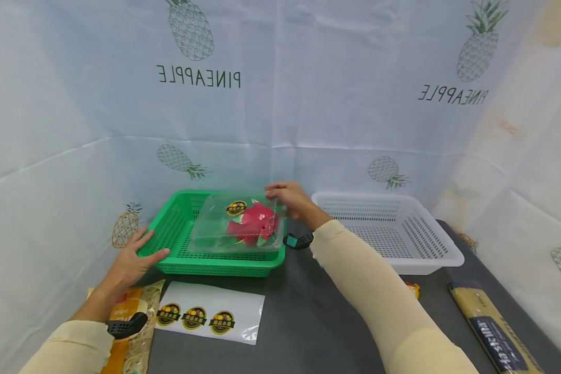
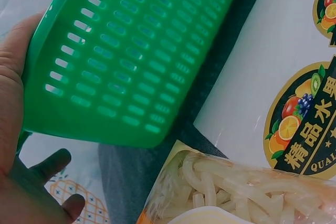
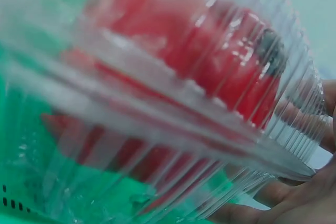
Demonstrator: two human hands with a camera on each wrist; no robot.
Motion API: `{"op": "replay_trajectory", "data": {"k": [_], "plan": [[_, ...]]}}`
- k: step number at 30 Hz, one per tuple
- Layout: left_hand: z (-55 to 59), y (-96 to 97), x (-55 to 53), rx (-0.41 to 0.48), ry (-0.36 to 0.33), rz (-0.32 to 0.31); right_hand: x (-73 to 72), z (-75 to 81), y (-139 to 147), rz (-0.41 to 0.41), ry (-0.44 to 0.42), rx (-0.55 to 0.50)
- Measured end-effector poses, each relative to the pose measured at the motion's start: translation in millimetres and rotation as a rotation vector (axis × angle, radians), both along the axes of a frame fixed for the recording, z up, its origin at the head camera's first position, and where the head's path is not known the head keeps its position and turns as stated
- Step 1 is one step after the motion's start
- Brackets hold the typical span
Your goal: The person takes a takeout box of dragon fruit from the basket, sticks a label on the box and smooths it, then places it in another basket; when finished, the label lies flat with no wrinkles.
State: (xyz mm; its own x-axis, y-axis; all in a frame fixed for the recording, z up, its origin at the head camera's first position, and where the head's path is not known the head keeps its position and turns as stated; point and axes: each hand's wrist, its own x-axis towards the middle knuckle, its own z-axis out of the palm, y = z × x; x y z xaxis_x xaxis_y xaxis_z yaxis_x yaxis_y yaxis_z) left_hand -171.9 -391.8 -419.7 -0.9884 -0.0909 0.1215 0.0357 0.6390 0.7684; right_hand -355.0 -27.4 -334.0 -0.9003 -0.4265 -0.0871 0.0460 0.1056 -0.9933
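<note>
My right hand (image 1: pixel 292 197) grips the far right end of a clear plastic clamshell box (image 1: pixel 210 223), and in the right wrist view its fingers wrap the ribbed end. Inside the box lies a red dragon fruit (image 1: pixel 256 221). A round black-and-gold label (image 1: pixel 236 208) is on the lid. The box is tilted over a green basket (image 1: pixel 215 267), overlapping its inside. At the basket's near left corner my left hand (image 1: pixel 133 259) holds the rim, thumb over it, other fingers spread outside and below. Part of the rim hides that grip in the left wrist view.
Right of the green basket stands a white basket (image 1: pixel 430 262). In front lies a white sheet (image 1: pixel 205 296) with three round labels, beside a noodle bag (image 1: pixel 142 337) under the left forearm. A long tan packet (image 1: pixel 491 332) lies at right; a small yellow packet (image 1: pixel 413 290) is partly hidden.
</note>
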Motion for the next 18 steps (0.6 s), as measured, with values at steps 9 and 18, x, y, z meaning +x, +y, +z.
{"op": "replay_trajectory", "data": {"k": [9, 18], "plan": [[-0.8, 0.2, -0.9, 0.008, -0.016, 0.007, -6.0, -15.0, -17.0, 0.040, 0.017, 0.127], [-1.1, -0.5, -3.3, 0.010, 0.000, 0.015, -5.3, -25.3, -27.0, 0.039, -0.009, 0.112]]}}
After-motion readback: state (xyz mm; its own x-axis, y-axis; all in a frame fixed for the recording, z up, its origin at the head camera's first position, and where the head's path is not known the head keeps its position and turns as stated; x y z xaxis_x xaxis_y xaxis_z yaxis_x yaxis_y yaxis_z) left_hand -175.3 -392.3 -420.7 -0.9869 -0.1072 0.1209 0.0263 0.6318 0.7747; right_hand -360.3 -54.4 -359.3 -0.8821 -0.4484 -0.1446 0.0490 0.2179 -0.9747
